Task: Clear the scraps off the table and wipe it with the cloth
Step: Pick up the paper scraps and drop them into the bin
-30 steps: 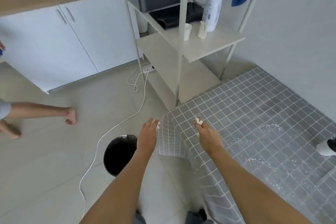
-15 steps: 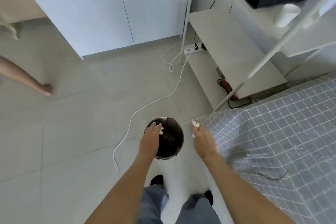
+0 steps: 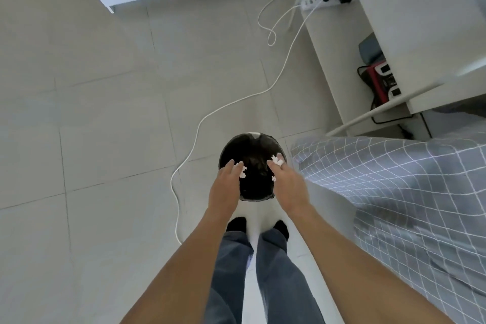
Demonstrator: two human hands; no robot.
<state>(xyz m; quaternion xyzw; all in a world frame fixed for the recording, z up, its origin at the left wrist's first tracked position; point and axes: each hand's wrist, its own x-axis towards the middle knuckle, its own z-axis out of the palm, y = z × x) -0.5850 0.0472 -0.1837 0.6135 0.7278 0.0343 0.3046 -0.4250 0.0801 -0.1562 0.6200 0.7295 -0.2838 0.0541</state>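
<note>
Both my hands hover over a round black bin point(image 3: 231, 150) on the floor. My left hand point(image 3: 226, 187) has its fingers spread, and small white paper scraps point(image 3: 242, 169) are dropping from its fingertips into the bin. My right hand point(image 3: 288, 187) still pinches a white scrap point(image 3: 276, 161) at its fingertips, and another bit point(image 3: 273, 179) falls below it. The table point(image 3: 394, 179), covered in grey checked fabric, lies to the right of the bin. No wiping cloth is in view.
A white cable point(image 3: 200, 123) snakes across the tiled floor from a power strip point(image 3: 319, 0) past the bin's left side. A white shelf unit point(image 3: 389, 34) with a slanted leg stands at the upper right, a red device point(image 3: 381, 81) beneath it. My feet stand just behind the bin.
I turned from the table and looked down. Both hands carried the scraps over the bin, and the left hand has opened, with scraps falling.
</note>
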